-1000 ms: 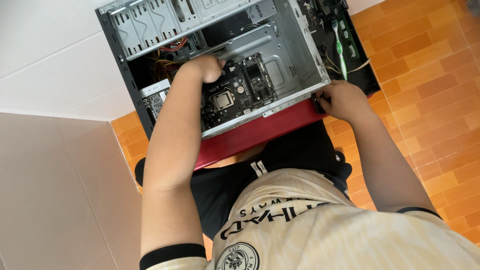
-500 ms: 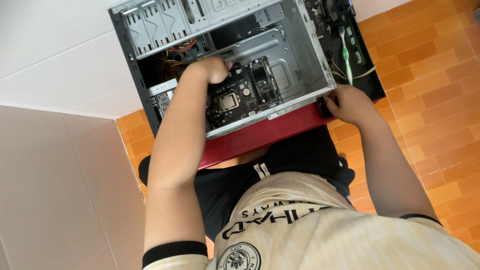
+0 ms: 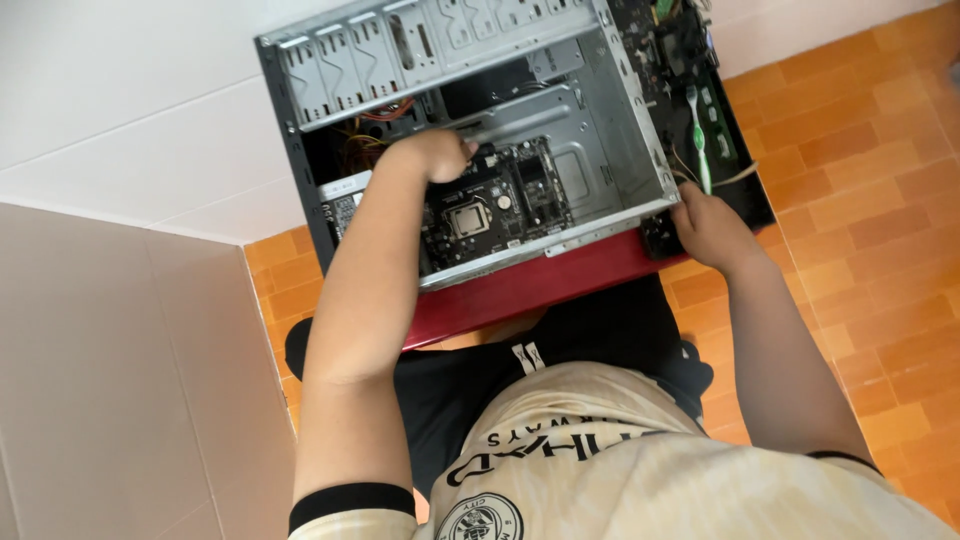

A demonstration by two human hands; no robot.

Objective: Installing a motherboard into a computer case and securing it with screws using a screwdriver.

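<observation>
An open computer case (image 3: 600,130) of bare grey sheet metal lies on its side on a low red counter (image 3: 560,285), its perforated drive bays toward the far edge. Inside, a dark circuit board (image 3: 500,205) lies flat against the case wall, with a square silver chip (image 3: 467,220) near its middle and thin orange and yellow wires (image 3: 365,150) bunched in the dark corner beside it. The left hand (image 3: 435,155) reaches into the case, fingers curled shut at the board's upper edge; what they grip cannot be made out. The right hand (image 3: 705,225) rests at the counter's right edge, just beside the case's outer corner, fingers bent on a small black part (image 3: 660,235). A green-and-white toothbrush (image 3: 698,135) lies on a black tray past that hand. The floor (image 3: 860,180) is glossy orange tile.
</observation>
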